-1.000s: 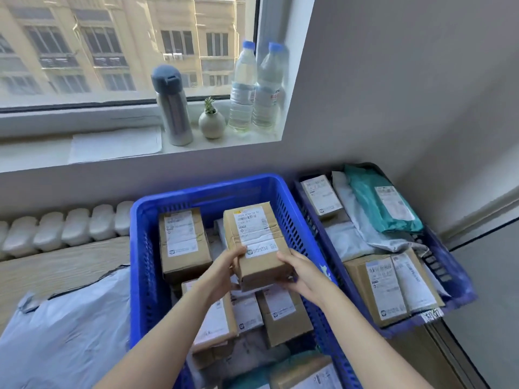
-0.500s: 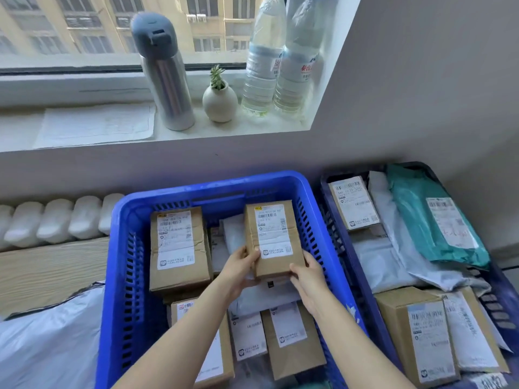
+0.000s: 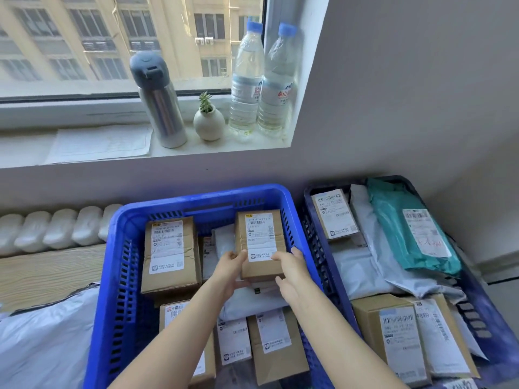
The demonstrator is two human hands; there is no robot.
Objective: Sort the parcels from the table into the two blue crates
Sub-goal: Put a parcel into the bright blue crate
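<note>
The left hand (image 3: 229, 266) and right hand (image 3: 290, 269) each keep a snug grip on the near end of a brown box (image 3: 259, 237), holding it level and label-up in the left blue crate's (image 3: 196, 197) far right corner, probably to lay it flat on the parcels there.

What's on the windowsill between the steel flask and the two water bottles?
Head view: a small round white vase with a green succulent, between the grey-capped steel flask and the two clear water bottles.
</note>
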